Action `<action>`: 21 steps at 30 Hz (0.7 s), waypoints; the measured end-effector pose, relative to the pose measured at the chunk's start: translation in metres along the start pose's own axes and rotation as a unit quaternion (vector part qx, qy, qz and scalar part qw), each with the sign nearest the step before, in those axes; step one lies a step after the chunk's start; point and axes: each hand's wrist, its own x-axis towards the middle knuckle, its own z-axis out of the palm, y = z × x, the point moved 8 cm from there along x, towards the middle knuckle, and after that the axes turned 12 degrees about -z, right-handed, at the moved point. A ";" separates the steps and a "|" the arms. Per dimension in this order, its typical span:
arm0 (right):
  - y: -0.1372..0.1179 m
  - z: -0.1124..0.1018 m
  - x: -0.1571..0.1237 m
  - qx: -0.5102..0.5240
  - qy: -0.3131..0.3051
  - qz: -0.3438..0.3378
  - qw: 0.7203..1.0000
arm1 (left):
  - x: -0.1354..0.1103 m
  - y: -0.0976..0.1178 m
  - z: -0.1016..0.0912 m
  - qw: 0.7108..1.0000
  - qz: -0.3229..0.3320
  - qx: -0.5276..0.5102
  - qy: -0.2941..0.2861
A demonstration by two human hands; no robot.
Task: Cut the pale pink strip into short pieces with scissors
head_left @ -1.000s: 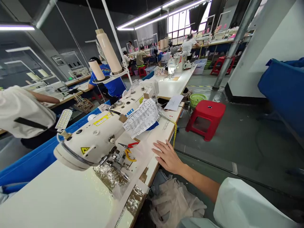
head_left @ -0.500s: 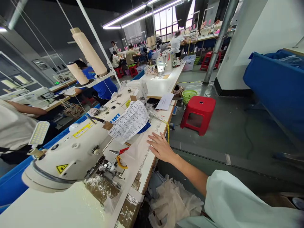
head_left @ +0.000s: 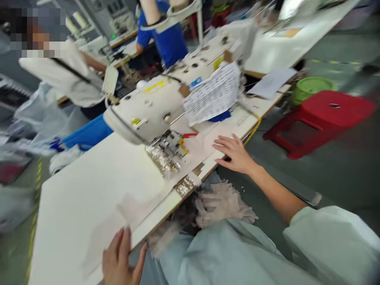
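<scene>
My right hand [head_left: 234, 153] lies flat with fingers spread on a pale fabric strip [head_left: 204, 148] at the table's near edge, just right of the sewing machine's needle area [head_left: 168, 144]. My left hand [head_left: 121, 259] rests open on the same long sheer strip [head_left: 130, 213] near the front edge of the white table [head_left: 80, 198]. The white sewing machine [head_left: 154, 107] stands between them, with a printed paper sheet [head_left: 213, 95] hanging on its arm. Red-handled snips [head_left: 188, 135] lie beside the needle. The picture is blurred by motion.
Crumpled pale fabric [head_left: 219, 204] hangs below the table edge over my lap. A red stool [head_left: 320, 118] and green basket [head_left: 311, 87] stand on the floor at right. A person in white [head_left: 62, 75] and one in blue [head_left: 169, 39] work at the far side.
The view has swung down and to the left. My left hand has come into view on the strip at the front edge. My right hand stays flat on the fabric.
</scene>
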 end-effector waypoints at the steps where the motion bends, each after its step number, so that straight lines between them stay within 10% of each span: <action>1: -0.004 -0.003 -0.002 0.003 0.011 -0.012 1.000 | -0.012 -0.005 -0.005 1.000 0.011 0.009 0.026; 5: -0.027 -0.020 -0.019 -0.028 0.101 -0.034 0.994 | -0.053 -0.031 -0.024 0.984 0.037 0.025 0.171; 8: -0.055 -0.007 -0.036 -0.015 0.105 -0.044 0.993 | -0.084 -0.089 -0.026 0.964 -0.132 0.046 0.227; 12: -0.100 0.057 -0.057 0.102 -0.029 -0.062 0.992 | -0.132 -0.167 0.018 0.910 -0.391 0.052 0.129; 21: -0.193 0.202 -0.091 0.273 -0.292 -0.084 0.913 | -0.162 -0.186 0.127 0.907 -0.412 -0.018 -0.085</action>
